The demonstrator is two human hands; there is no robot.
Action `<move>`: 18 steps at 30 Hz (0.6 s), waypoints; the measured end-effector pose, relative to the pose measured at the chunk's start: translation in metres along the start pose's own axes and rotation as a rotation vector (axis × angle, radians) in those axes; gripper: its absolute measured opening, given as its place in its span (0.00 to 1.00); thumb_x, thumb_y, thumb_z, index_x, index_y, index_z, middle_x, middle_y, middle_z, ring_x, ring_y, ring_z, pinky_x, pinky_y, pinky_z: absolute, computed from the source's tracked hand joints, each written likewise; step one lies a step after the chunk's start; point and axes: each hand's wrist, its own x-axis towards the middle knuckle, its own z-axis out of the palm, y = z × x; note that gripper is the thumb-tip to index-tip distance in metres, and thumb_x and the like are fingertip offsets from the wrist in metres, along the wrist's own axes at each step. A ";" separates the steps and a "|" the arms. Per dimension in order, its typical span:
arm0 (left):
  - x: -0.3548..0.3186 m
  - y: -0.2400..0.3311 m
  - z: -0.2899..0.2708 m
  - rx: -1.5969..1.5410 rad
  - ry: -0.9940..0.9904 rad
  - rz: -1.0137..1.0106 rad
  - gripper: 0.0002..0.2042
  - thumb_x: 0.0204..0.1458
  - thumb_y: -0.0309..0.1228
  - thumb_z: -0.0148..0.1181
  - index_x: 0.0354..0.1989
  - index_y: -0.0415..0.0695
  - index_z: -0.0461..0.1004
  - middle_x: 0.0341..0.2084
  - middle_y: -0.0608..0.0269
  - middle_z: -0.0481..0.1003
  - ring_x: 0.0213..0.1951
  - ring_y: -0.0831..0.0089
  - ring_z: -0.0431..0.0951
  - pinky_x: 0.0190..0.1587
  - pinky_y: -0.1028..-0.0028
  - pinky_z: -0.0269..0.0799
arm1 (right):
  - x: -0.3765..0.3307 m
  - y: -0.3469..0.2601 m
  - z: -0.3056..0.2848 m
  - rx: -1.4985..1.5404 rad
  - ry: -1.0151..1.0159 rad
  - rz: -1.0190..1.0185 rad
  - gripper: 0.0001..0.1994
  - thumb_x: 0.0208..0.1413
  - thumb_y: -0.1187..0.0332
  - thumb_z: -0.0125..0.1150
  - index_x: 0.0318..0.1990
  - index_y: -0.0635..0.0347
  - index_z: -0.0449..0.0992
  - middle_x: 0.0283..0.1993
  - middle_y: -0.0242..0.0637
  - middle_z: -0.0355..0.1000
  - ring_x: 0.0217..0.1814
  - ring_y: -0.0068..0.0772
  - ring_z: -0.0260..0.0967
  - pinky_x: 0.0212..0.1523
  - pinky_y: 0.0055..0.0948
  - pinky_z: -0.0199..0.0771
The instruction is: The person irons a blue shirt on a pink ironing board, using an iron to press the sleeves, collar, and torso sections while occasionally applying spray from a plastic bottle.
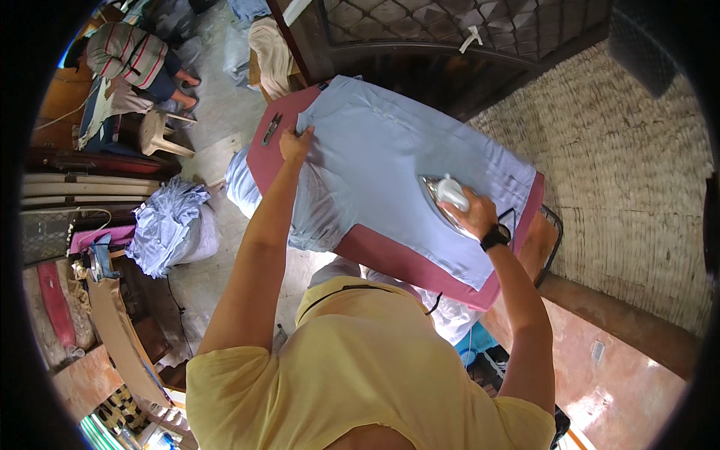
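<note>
A light blue garment (375, 150) is spread over a maroon-covered ironing board (375, 251), part of it hanging over the near left edge. My right hand (474, 214) is wrapped round the handle of a white-topped clothes iron (442, 196), whose metal soleplate lies on the garment toward the right. At the garment's left edge, my left hand (296, 142) pinches the cloth between thumb and fingers. Thread snips (271, 129) lie on the board's bare left end, just beyond my left hand.
Bundled blue garments (169, 225) sit on the floor at left. A person (135, 60) bends near a plastic stool (161, 133) at far left. A dark metal grille (435, 30) stands beyond the board, and a textured wall (607, 172) at right. A second narrow board (120, 322) is at lower left.
</note>
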 end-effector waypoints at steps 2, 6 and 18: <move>-0.002 -0.002 0.001 0.074 -0.047 0.021 0.28 0.42 0.51 0.71 0.41 0.36 0.77 0.42 0.44 0.78 0.44 0.53 0.79 0.44 0.61 0.72 | 0.020 -0.013 0.012 0.018 0.012 0.001 0.30 0.48 0.37 0.64 0.46 0.54 0.77 0.31 0.51 0.78 0.35 0.58 0.77 0.35 0.50 0.77; -0.007 0.006 0.003 0.075 -0.118 -0.040 0.32 0.44 0.52 0.70 0.49 0.37 0.76 0.49 0.43 0.75 0.50 0.51 0.76 0.50 0.62 0.72 | 0.076 -0.061 0.034 0.072 -0.059 -0.056 0.34 0.50 0.32 0.57 0.46 0.56 0.77 0.34 0.54 0.78 0.38 0.59 0.77 0.39 0.52 0.76; -0.004 0.004 0.001 0.187 -0.103 0.012 0.32 0.46 0.55 0.68 0.48 0.38 0.76 0.47 0.43 0.75 0.49 0.49 0.76 0.49 0.58 0.72 | 0.069 -0.067 0.031 0.133 -0.116 0.102 0.31 0.56 0.35 0.51 0.41 0.58 0.80 0.39 0.54 0.77 0.44 0.57 0.75 0.44 0.50 0.74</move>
